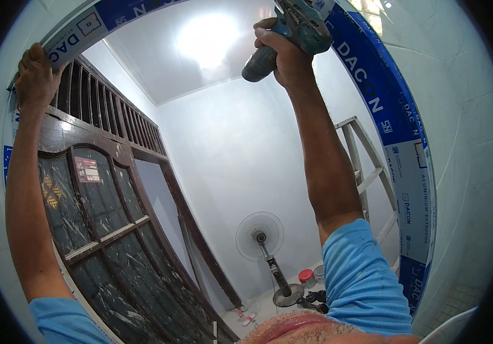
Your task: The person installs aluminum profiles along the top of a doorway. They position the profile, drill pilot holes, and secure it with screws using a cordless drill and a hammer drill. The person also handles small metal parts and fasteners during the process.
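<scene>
At the upper left, my left hand (39, 80) grips the top member of a metal frame (367, 80) wrapped in blue and white printed film, its fingers over the edge near the corner. The frame runs across the top and curves down the right side in the fisheye view. My right hand (286, 57) is raised at upper centre, closed around a teal and black power drill (309, 26) beside the frame's upper right corner. Both forearms reach up from the lower edge in light blue sleeves.
An open dark wooden door (100, 206) with glass panes and barred transom stands left. An aluminium ladder (369, 178) leans behind the frame's right side. A standing fan (260, 235), a red-lidded jar (306, 278) and small items sit low centre. A lit ceiling (154, 46) and white walls lie beyond.
</scene>
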`<state>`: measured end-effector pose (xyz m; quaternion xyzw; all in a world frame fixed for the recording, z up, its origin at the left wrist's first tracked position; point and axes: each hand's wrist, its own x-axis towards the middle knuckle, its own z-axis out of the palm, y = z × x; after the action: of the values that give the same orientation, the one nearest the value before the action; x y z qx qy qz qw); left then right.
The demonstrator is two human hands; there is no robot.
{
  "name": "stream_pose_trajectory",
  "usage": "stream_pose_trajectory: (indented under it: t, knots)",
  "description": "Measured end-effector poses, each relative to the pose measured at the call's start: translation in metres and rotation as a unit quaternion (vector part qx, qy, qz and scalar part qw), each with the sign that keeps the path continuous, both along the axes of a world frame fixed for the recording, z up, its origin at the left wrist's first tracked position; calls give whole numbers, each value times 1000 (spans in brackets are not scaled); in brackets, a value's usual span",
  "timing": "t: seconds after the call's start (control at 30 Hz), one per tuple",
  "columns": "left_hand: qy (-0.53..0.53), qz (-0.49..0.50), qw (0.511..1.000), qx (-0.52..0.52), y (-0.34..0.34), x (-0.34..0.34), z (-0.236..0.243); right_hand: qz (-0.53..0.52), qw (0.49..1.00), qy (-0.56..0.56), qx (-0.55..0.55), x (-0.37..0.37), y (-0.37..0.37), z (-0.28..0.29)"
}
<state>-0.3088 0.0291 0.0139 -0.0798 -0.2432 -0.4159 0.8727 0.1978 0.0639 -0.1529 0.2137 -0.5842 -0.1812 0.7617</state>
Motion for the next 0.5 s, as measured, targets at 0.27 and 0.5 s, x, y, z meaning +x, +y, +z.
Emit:
stream_pose_trajectory:
  t: [0.27,0.5]
  knots:
    - [-15,-8,1000,-19,1,-2,5,2,1000,4,-24,0,-6,0]
    - [-18,-36,999,-35,-8,7,-9,-15,999,22,-36,-6,-9,0]
